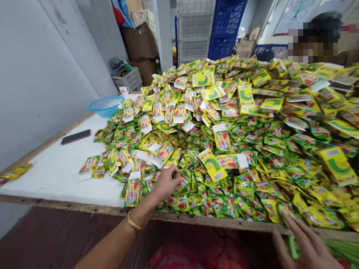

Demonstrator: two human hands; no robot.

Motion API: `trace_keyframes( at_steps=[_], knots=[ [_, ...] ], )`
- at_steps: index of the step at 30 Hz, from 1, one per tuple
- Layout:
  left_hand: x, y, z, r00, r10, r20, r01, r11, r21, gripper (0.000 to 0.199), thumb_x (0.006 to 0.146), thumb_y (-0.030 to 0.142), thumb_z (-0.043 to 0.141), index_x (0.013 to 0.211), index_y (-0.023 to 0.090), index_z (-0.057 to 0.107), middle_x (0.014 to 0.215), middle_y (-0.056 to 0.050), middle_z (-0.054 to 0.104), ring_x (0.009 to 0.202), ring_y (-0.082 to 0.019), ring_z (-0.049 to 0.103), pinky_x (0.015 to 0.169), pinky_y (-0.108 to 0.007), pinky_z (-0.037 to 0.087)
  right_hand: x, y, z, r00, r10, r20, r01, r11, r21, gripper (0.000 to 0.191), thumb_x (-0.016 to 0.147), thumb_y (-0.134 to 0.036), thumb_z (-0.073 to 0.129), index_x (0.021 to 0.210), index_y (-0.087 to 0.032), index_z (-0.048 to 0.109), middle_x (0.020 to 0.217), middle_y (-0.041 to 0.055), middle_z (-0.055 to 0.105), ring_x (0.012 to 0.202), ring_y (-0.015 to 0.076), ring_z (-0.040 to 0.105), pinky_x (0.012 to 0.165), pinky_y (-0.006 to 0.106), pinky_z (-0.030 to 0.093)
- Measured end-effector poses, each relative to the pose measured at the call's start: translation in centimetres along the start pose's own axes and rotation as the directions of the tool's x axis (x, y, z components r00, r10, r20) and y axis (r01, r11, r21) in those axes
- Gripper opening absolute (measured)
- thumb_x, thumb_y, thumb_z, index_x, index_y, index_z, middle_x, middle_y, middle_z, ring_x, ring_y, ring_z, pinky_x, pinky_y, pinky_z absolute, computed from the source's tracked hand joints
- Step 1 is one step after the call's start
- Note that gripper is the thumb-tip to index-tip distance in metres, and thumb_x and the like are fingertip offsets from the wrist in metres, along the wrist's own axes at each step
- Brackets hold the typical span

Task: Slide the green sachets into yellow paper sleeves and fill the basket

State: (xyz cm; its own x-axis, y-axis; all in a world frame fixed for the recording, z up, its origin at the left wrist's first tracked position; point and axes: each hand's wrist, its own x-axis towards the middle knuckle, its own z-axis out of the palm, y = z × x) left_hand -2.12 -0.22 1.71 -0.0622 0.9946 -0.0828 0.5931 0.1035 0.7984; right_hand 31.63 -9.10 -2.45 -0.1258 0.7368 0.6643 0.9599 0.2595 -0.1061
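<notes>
Stacked white and blue plastic crates [195, 35] stand beyond a white table [56, 164] heaped with glossy green-and-yellow sachets [224, 205] and open-flapped yellow cardboard boxes [212, 165]; far left, a pale plastic crate [129, 81] holds jumbled goods. Remotely, I see the left hand [166, 184], fingers curled over near sachets, any pinch unclear; the right hand [307, 244], fingers spread, is at the near right edge.

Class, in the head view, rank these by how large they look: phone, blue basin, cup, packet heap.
1. Packet heap
2. Blue basin
3. Phone
4. Cup
The cup stands farther off than the phone, which shrinks it here.
</notes>
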Motion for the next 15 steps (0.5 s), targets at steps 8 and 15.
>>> trace_keyframes(
  at_steps=[8, 15],
  knots=[
    [-0.6, -0.6, 0.7, 0.999, -0.018, 0.040, 0.019, 0.999, -0.026, 0.027, 0.062, 0.036, 0.055, 0.079, 0.017, 0.066, 0.081, -0.005, 0.070, 0.080, -0.025, 0.062, 0.079, -0.036, 0.047, 5.7, -6.0, 3.4, 0.997, 0.074, -0.016, -0.069, 0.976, 0.209, 0.031, 0.090, -0.029, 0.047, 0.118, -0.021, 0.054, 0.115, 0.0096, 0.059, 0.104, 0.0213, 0.056, 0.086, 0.038, 0.047],
    [-0.5, -1.9, 1.2, 1.000, 0.016, -0.011, -0.017, 0.998, -0.052, 0.033, 0.063, 0.051, 0.054, 0.065, 0.020, 0.062, 0.067, -0.002, 0.067, 0.068, -0.024, 0.062, 0.064, -0.031, 0.049, 8.8, 0.5, 4.3, 0.861, 0.497, 0.111, -0.498, 0.867, -0.022, 0.031, 0.086, -0.027, 0.048, 0.109, -0.012, 0.060, 0.103, 0.0131, 0.061, 0.094, 0.0232, 0.057, 0.083, 0.037, 0.045]
  ],
)
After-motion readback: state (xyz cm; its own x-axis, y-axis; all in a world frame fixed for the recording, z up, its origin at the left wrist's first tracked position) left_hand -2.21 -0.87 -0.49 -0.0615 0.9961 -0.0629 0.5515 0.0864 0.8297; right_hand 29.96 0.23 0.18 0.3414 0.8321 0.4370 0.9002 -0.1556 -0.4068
